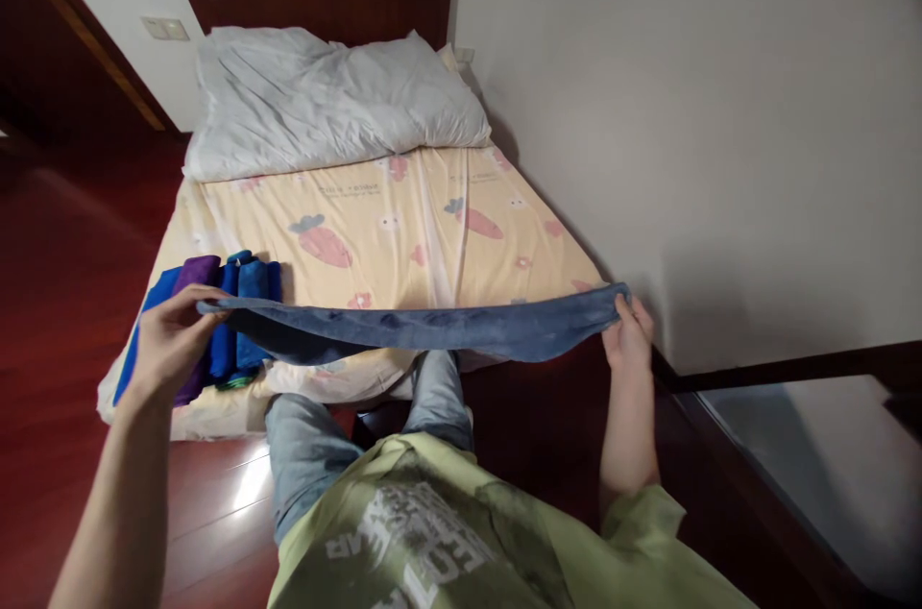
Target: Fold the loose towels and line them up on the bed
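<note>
A long dark blue towel (pixel 424 330) is stretched level in the air over the foot of the bed. My left hand (pixel 169 340) pinches its left end, and my right hand (pixel 628 332) grips its right end close to the wall. Just beyond my left hand, a row of folded towels (pixel 237 321) in blue and purple lies on the near left corner of the mattress.
The bed has a yellow sheet with carrot prints (pixel 403 234) and a crumpled white pillow (pixel 324 95) against a dark wooden headboard. A white wall (pixel 684 109) runs along the bed's right side. Red-brown wooden floor (pixel 64 263) lies to the left. My legs touch the bed's foot.
</note>
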`<action>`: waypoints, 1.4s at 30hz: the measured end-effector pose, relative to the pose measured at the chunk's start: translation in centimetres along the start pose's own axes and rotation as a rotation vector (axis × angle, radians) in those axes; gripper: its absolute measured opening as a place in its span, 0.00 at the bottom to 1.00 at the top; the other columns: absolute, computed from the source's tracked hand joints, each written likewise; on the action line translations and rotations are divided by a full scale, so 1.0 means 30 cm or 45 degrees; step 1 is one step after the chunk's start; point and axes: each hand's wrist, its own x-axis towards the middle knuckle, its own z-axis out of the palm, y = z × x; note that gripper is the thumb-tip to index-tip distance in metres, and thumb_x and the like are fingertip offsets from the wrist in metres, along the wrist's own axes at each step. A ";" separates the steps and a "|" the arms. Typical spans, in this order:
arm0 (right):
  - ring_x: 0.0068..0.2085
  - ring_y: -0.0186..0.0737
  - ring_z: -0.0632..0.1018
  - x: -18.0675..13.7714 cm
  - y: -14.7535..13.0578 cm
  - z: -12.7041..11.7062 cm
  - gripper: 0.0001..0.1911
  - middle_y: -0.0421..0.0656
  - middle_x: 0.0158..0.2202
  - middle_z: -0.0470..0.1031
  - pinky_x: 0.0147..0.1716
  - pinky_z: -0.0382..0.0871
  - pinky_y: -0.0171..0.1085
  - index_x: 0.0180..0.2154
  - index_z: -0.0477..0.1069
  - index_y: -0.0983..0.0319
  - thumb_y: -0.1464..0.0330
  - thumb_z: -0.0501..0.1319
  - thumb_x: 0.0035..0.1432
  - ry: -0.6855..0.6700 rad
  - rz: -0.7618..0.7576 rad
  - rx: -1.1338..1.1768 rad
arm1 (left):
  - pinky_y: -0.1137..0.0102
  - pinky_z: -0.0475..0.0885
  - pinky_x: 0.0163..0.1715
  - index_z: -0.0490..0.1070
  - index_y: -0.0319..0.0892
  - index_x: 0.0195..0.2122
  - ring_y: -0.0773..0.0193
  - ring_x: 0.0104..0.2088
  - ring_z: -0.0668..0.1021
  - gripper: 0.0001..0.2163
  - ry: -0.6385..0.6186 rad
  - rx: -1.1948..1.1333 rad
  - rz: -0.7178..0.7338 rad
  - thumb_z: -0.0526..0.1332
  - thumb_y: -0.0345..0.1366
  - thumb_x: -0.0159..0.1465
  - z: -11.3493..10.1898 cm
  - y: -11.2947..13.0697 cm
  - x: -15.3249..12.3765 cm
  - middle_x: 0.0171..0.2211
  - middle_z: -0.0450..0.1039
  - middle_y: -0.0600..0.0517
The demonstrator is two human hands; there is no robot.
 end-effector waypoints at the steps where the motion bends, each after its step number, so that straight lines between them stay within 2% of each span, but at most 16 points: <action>1: 0.47 0.44 0.82 -0.001 0.003 0.017 0.23 0.45 0.41 0.83 0.53 0.78 0.46 0.39 0.77 0.62 0.55 0.77 0.47 -0.037 0.022 -0.027 | 0.71 0.72 0.37 0.78 0.41 0.34 0.64 0.34 0.76 0.13 0.096 -0.052 -0.073 0.74 0.42 0.52 -0.020 0.005 -0.001 0.33 0.77 0.51; 4: 0.44 0.41 0.82 -0.012 0.028 0.068 0.27 0.42 0.39 0.82 0.51 0.78 0.43 0.40 0.77 0.61 0.54 0.79 0.43 -0.066 0.060 -0.068 | 0.72 0.71 0.32 0.78 0.41 0.34 0.67 0.30 0.74 0.18 0.316 -0.213 -0.288 0.76 0.40 0.43 -0.070 0.019 -0.009 0.30 0.76 0.54; 8: 0.37 0.35 0.80 -0.032 0.069 0.139 0.28 0.38 0.32 0.79 0.44 0.77 0.37 0.35 0.77 0.61 0.50 0.80 0.39 -0.193 0.122 -0.116 | 0.75 0.71 0.29 0.78 0.41 0.35 0.68 0.29 0.75 0.21 0.412 -0.285 -0.476 0.75 0.38 0.38 -0.128 0.033 -0.036 0.30 0.76 0.54; 13: 0.33 0.34 0.78 -0.006 0.092 0.218 0.29 0.38 0.30 0.78 0.38 0.76 0.34 0.33 0.77 0.60 0.46 0.78 0.39 -0.239 -0.007 -0.196 | 0.75 0.71 0.25 0.78 0.42 0.38 0.68 0.27 0.76 0.23 0.469 -0.211 -0.479 0.75 0.38 0.39 -0.204 -0.012 -0.056 0.30 0.77 0.54; 18: 0.35 0.39 0.81 0.065 0.083 0.265 0.27 0.42 0.32 0.81 0.40 0.78 0.39 0.32 0.77 0.60 0.46 0.76 0.41 -0.210 -0.207 -0.354 | 0.73 0.75 0.28 0.75 0.42 0.34 0.65 0.28 0.78 0.20 0.537 -0.080 -0.427 0.75 0.38 0.38 -0.251 -0.059 -0.040 0.28 0.77 0.54; 21: 0.35 0.42 0.81 0.089 0.062 0.280 0.25 0.44 0.33 0.82 0.39 0.79 0.40 0.32 0.79 0.61 0.47 0.75 0.43 -0.214 -0.300 -0.456 | 0.74 0.75 0.29 0.74 0.41 0.32 0.65 0.29 0.78 0.19 0.550 -0.004 -0.344 0.75 0.39 0.39 -0.253 -0.053 -0.029 0.28 0.77 0.54; 25: 0.31 0.39 0.80 0.088 0.038 0.294 0.24 0.44 0.32 0.82 0.33 0.77 0.38 0.33 0.80 0.61 0.48 0.75 0.44 -0.194 -0.351 -0.503 | 0.76 0.70 0.24 0.75 0.40 0.32 0.67 0.26 0.76 0.18 0.653 0.072 -0.294 0.74 0.42 0.41 -0.229 -0.034 -0.012 0.27 0.76 0.53; 26: 0.29 0.38 0.79 0.083 0.033 0.297 0.24 0.44 0.30 0.81 0.30 0.75 0.37 0.33 0.80 0.62 0.48 0.75 0.44 -0.237 -0.342 -0.529 | 0.76 0.70 0.24 0.76 0.40 0.32 0.67 0.26 0.75 0.18 0.645 0.076 -0.283 0.74 0.42 0.41 -0.220 -0.030 -0.007 0.27 0.76 0.53; 28: 0.24 0.35 0.74 0.075 0.024 0.303 0.24 0.42 0.27 0.78 0.23 0.70 0.35 0.33 0.81 0.62 0.48 0.75 0.44 -0.342 -0.310 -0.577 | 0.77 0.69 0.25 0.77 0.39 0.33 0.68 0.27 0.75 0.19 0.532 0.094 -0.256 0.74 0.42 0.42 -0.205 -0.023 0.003 0.27 0.76 0.53; 30: 0.20 0.31 0.69 0.072 0.012 0.306 0.24 0.39 0.23 0.75 0.19 0.64 0.34 0.33 0.80 0.62 0.48 0.74 0.45 -0.352 -0.299 -0.555 | 0.77 0.70 0.27 0.79 0.38 0.35 0.68 0.29 0.76 0.19 0.412 0.124 -0.196 0.75 0.43 0.44 -0.199 -0.012 0.015 0.29 0.77 0.51; 34: 0.19 0.31 0.69 0.093 -0.018 0.304 0.26 0.35 0.19 0.70 0.20 0.65 0.32 0.32 0.78 0.61 0.47 0.75 0.44 -0.248 -0.299 -0.433 | 0.76 0.69 0.23 0.82 0.36 0.43 0.68 0.26 0.74 0.22 0.484 0.153 -0.071 0.72 0.45 0.50 -0.212 0.025 0.039 0.28 0.77 0.50; 37: 0.20 0.31 0.72 0.111 -0.034 0.303 0.27 0.35 0.19 0.71 0.21 0.67 0.32 0.32 0.77 0.61 0.46 0.76 0.43 -0.222 -0.282 -0.411 | 0.76 0.68 0.20 0.83 0.35 0.43 0.69 0.23 0.72 0.22 0.484 0.179 -0.122 0.71 0.45 0.51 -0.218 0.043 0.049 0.25 0.75 0.51; 42: 0.21 0.31 0.72 0.111 -0.032 0.320 0.27 0.36 0.20 0.72 0.20 0.67 0.32 0.32 0.77 0.62 0.46 0.76 0.43 -0.214 -0.247 -0.417 | 0.73 0.74 0.25 0.82 0.33 0.41 0.69 0.24 0.73 0.23 0.493 0.100 -0.225 0.70 0.46 0.49 -0.206 0.011 0.044 0.27 0.76 0.51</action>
